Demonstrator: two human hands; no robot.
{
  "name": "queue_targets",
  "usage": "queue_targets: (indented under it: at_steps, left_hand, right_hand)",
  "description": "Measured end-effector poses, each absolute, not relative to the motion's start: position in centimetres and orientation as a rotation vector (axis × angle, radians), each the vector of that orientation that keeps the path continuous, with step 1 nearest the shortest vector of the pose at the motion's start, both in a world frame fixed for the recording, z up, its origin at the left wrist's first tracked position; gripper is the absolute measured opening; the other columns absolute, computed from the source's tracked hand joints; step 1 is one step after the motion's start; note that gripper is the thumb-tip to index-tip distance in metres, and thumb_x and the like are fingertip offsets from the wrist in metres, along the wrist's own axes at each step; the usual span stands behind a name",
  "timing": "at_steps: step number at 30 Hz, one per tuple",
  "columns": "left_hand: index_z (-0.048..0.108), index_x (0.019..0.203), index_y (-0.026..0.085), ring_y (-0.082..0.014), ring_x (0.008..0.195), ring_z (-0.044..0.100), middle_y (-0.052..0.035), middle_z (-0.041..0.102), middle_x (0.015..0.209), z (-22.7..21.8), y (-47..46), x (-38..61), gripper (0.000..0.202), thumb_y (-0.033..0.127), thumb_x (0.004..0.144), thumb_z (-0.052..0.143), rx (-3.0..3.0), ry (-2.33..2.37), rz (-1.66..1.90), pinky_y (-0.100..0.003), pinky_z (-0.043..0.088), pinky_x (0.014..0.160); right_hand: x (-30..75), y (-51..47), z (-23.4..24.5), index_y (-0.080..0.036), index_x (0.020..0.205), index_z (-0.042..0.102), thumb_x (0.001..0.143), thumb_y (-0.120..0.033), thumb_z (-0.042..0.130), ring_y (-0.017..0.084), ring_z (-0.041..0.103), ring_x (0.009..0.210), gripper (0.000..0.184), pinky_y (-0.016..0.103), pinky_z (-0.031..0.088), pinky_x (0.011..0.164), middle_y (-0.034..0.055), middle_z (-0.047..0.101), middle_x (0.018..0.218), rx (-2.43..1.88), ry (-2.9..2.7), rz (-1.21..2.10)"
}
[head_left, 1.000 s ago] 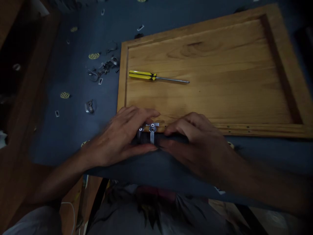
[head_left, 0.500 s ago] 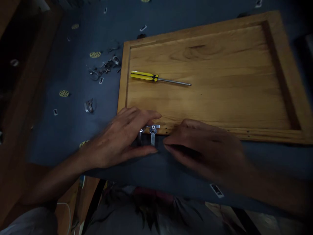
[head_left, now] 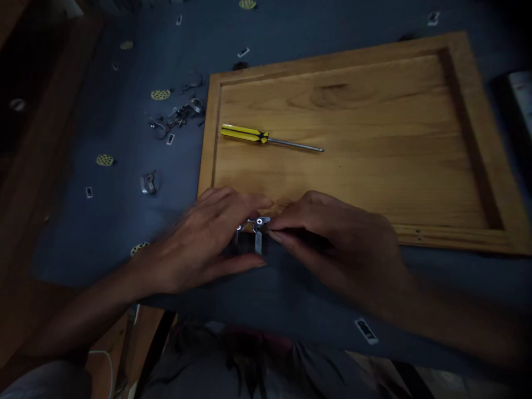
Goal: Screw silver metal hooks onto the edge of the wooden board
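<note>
A wooden cabinet door (head_left: 374, 138) lies flat on a blue-covered table (head_left: 124, 183). At its near edge sits a small metal hinge (head_left: 254, 233) with cross-head screws. My left hand (head_left: 203, 238) curls around the hinge from the left, thumb below and fingers above. My right hand (head_left: 336, 244) comes in from the right with its fingertips pinched against the hinge's right side. A yellow and black screwdriver (head_left: 266, 137) rests on the door panel, beyond both hands.
Loose metal hardware (head_left: 178, 113) lies scattered on the blue cloth left of the door, with a single metal piece (head_left: 147, 183) nearer. Small yellow perforated discs (head_left: 160, 95) and little labels dot the cloth. The table's front edge runs just below my wrists.
My right hand has slid left along the door's near edge, from a little apart to touching the hinge. My left hand has stayed around the hinge. The view shifted slightly.
</note>
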State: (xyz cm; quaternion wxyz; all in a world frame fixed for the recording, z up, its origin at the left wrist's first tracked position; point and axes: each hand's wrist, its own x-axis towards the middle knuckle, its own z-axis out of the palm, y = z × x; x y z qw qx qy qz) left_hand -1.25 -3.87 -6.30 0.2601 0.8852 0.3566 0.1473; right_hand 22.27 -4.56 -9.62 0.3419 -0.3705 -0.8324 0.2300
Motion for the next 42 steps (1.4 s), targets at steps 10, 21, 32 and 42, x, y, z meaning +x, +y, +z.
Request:
queue_targets:
  at_steps: [10,21,32,42]
  left_hand:
    - [0.048,0.136,0.026,-0.0263,0.110,0.067,-0.0078,0.069,0.118,-6.55,-3.88,-1.27,0.046,0.047,0.098,0.065,2.393,0.938,0.433,-0.045,0.057,0.097]
    - [0.049,0.136,0.024,-0.0266,0.112,0.067,-0.0082,0.069,0.121,-6.65,-3.82,-1.16,0.046,0.041,0.098,0.067,2.404,0.932,0.448,-0.044,0.058,0.096]
    - [0.051,0.135,0.027,-0.0270,0.109,0.068,-0.0069,0.070,0.118,-6.62,-3.90,-1.22,0.044,0.045,0.098,0.066,2.386,0.934,0.442,-0.045,0.059,0.094]
    - [0.051,0.136,0.026,-0.0267,0.113,0.068,-0.0072,0.070,0.121,-6.54,-3.86,-1.12,0.043,0.041,0.099,0.065,2.382,0.911,0.454,-0.044,0.058,0.098]
  right_hand:
    - [21.98,-4.36,-10.03,-0.026,0.101,0.067,0.102,-0.018,0.057,0.017,0.072,0.079,0.012,0.033,0.057,0.069,0.0000,0.078,0.090,-0.892,-2.221,0.526]
    - [21.66,-4.30,-10.04,-0.024,0.100,0.065,0.098,-0.011,0.062,0.017,0.065,0.076,0.014,0.033,0.055,0.071,0.0001,0.077,0.088,-0.817,-2.244,0.449]
    - [22.21,-4.38,-9.92,-0.025,0.097,0.066,0.100,-0.014,0.060,0.016,0.065,0.075,0.012,0.033,0.056,0.068,-0.0004,0.075,0.086,-0.850,-2.250,0.480]
    - [22.07,-4.34,-10.05,-0.023,0.099,0.066,0.096,-0.005,0.062,0.016,0.066,0.080,0.019,0.032,0.056,0.071,0.0022,0.077,0.093,-0.777,-2.253,0.462]
